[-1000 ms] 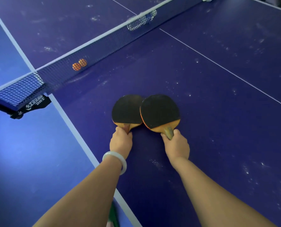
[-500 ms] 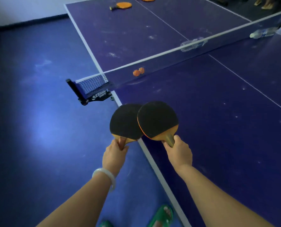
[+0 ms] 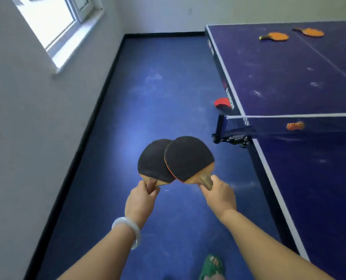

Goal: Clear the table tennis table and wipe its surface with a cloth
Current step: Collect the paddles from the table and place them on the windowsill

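Note:
My left hand point(image 3: 140, 203) grips the handle of a black-faced paddle point(image 3: 153, 161), and my right hand point(image 3: 218, 195) grips the handle of a second black-faced paddle point(image 3: 188, 158). The two blades overlap, held over the blue floor to the left of the table tennis table point(image 3: 309, 178). Two orange balls point(image 3: 295, 125) lie behind the net point(image 3: 279, 126). Two orange-faced paddles point(image 3: 277, 36) point(image 3: 311, 32) lie at the table's far end. No cloth is in view.
A grey wall with a window point(image 3: 55, 25) runs along the left. Blue floor point(image 3: 148, 98) stretches ahead between wall and table. The net clamp point(image 3: 228, 136) sticks out from the table's side. A red object point(image 3: 222, 103) shows under the table edge. My foot in a green sandal point(image 3: 211, 266) is below.
Both paddles have been lifted off the table and carried left over the floor. My view has swung left toward the wall and window.

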Demonstrator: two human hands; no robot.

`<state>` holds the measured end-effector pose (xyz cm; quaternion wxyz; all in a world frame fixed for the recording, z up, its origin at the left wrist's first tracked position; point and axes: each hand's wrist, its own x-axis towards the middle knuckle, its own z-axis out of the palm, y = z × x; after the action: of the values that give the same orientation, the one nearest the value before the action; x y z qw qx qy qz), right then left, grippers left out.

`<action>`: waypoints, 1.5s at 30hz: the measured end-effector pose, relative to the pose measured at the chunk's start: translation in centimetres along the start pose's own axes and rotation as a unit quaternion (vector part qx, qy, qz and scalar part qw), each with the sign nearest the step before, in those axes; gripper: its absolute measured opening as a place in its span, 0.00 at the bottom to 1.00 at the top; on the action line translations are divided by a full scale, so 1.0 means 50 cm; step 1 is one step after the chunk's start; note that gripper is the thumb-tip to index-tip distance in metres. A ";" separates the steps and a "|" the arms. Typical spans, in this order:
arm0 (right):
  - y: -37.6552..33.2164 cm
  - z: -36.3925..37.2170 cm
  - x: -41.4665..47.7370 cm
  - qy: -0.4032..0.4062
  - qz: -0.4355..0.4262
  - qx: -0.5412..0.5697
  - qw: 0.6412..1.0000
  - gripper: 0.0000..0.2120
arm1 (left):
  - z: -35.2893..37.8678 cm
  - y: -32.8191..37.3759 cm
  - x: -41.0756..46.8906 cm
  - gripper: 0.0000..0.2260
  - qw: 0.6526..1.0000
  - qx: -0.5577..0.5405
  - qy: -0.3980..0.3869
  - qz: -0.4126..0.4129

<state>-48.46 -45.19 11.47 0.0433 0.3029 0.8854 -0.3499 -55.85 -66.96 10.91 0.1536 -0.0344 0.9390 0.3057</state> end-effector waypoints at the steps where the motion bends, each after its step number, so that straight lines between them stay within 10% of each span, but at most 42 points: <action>1: -0.030 0.014 0.020 -0.010 -0.012 -0.006 1.000 0.19 | -0.018 -0.013 0.019 0.12 1.000 -0.006 0.009 -0.013; 18: -0.415 0.110 0.503 -0.137 -0.188 -0.090 0.968 0.19 | -0.183 0.036 0.416 0.11 0.974 -0.093 0.122 -0.169; 45: -0.979 0.187 1.450 -0.158 -0.262 -0.163 0.938 0.18 | -0.389 0.308 1.436 0.10 0.967 -0.104 0.136 -0.191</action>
<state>-136.38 -42.52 12.59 0.1386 -0.0106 0.9601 -0.2429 -131.75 -63.75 12.27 0.0753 -0.2701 0.8901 0.3593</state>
